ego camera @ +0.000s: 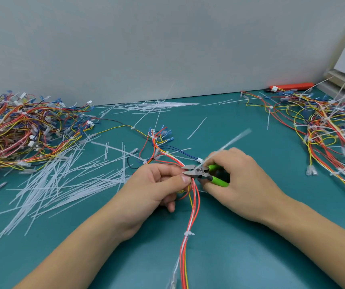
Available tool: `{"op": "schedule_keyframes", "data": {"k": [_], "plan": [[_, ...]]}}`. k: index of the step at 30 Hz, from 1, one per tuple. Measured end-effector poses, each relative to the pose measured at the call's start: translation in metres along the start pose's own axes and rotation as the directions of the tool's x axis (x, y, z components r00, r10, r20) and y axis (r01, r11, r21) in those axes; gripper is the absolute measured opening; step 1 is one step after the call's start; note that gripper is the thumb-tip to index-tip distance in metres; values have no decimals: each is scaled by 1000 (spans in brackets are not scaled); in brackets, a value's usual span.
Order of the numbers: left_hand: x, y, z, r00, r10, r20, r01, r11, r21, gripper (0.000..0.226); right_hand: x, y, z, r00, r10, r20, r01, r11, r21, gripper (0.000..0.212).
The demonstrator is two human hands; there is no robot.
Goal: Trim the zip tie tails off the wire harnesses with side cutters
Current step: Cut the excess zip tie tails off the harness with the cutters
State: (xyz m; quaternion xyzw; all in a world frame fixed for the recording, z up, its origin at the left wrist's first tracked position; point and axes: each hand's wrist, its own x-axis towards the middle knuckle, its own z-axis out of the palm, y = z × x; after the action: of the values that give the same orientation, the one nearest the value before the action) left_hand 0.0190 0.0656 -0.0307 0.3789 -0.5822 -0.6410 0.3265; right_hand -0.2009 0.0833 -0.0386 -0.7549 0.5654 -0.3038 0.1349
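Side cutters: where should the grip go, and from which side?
Grip the green handles of the side cutters, coming from the right, as the right hand does. The handles trail right; the metal tips point left at the wire harness pinched by the left hand.
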Motion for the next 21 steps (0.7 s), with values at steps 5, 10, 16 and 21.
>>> {"op": "schedule_keyframes", "data": {"k": [5, 10, 16, 21], "plan": [[1, -1, -1, 1000, -6, 7, 6, 1000, -17, 15, 0, 0, -3, 1000, -15, 12, 15, 1000, 24, 30], [1, -1, 0, 1000, -4, 12, 4, 1000, -8, 12, 0, 1, -2, 1000, -2, 3, 2, 1000, 22, 30], [1, 1, 1, 1000, 8, 21, -8, 1000, -8, 9, 1, 0, -1, 1000, -9, 13, 9, 1000, 6, 13], [0, 1, 1, 999, 22, 39, -22, 1000, 6, 10, 2, 1, 0, 999, 12, 49, -12, 1000, -1, 28]]}}
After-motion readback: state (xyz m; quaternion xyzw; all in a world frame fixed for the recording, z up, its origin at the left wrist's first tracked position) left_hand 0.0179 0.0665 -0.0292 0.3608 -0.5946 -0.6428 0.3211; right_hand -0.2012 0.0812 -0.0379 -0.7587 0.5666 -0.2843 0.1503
